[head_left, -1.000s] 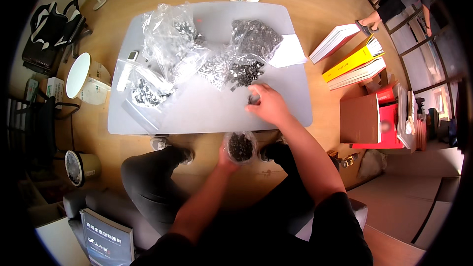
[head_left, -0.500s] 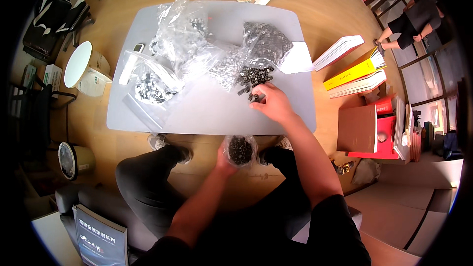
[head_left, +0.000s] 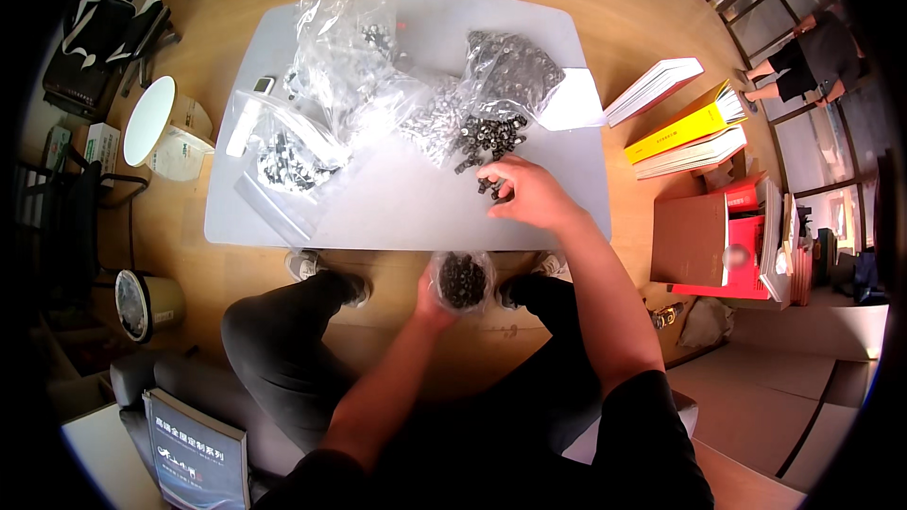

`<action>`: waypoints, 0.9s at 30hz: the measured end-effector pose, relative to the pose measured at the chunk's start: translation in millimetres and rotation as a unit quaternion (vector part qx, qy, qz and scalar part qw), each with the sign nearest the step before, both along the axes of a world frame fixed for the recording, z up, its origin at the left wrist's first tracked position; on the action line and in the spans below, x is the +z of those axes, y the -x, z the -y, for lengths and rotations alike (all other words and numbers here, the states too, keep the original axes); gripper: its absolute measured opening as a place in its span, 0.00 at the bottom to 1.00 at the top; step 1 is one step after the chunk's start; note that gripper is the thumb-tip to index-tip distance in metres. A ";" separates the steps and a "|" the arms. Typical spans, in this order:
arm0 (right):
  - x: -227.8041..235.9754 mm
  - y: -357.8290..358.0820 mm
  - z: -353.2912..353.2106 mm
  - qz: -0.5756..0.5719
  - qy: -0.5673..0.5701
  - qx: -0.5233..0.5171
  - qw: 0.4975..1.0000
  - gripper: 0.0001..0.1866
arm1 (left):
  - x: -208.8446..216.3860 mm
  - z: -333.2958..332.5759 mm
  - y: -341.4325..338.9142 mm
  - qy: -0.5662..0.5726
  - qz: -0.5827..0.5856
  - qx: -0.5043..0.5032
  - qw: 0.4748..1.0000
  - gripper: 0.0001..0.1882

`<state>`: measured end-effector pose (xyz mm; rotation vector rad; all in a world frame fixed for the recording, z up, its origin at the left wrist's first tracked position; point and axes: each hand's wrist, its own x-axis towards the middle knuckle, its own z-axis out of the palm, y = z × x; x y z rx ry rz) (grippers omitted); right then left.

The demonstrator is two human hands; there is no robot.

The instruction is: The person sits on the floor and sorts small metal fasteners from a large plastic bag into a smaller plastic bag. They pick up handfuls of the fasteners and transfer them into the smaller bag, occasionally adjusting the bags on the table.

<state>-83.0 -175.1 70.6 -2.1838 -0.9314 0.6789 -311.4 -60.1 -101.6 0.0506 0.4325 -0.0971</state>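
Note:
My left hand (head_left: pixel 432 295) is wrapped around a clear plastic bag (head_left: pixel 488 276) in front of the table's near edge. Small black parts (head_left: pixel 462 281) fill its open top. Over the table's right half, my right hand (head_left: pixel 531 193) is curled, thumb and forefinger apart, around a few loose black pieces (head_left: pixel 487 186). Just beyond it lies a loose pile of the same black pieces (head_left: pixel 491 137). A clear bag of dark parts (head_left: pixel 510 71) lies behind that pile. To its left is a heap of small pale or clear pieces (head_left: pixel 430 123).
The grey table (head_left: pixel 406 217) also carries a large crumpled clear bag (head_left: pixel 345 57), a bag of black and white parts (head_left: pixel 293 165), a flat plastic bag (head_left: pixel 274 208) and a white sheet (head_left: pixel 574 99). Books (head_left: pixel 685 123) stand at the right. A person (head_left: pixel 817 61) is at the far right.
My right thumb and forefinger have spread wider apart near the loose black pieces. My left hand keeps its hold on the bag. The whole view has shifted slightly.

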 end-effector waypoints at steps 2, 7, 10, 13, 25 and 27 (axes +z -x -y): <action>2.5 -0.7 0.8 -0.012 0.004 0.014 1.000 0.32 | -1.6 0.3 -0.2 -0.013 -0.011 0.003 1.000 0.31; 9.1 0.5 -1.5 -0.030 0.013 0.033 0.999 0.30 | 1.9 -1.5 -0.9 -0.022 -0.034 -0.001 0.999 0.31; 3.7 1.4 -2.2 -0.038 0.006 0.042 0.998 0.29 | 4.5 -3.2 -0.6 -0.034 -0.018 -0.005 0.999 0.31; 5.2 4.9 -6.9 -0.028 0.030 0.086 0.995 0.27 | -1.8 -5.4 -2.9 -0.018 0.006 0.011 1.000 0.31; -2.6 18.4 -16.4 -0.033 -0.040 0.058 0.997 0.19 | 25.7 -15.9 -4.0 0.028 0.017 0.034 0.999 0.31; -7.3 5.3 -19.0 0.072 -0.073 -0.049 0.994 0.19 | 27.0 -16.6 -7.1 0.040 -0.042 0.042 0.997 0.31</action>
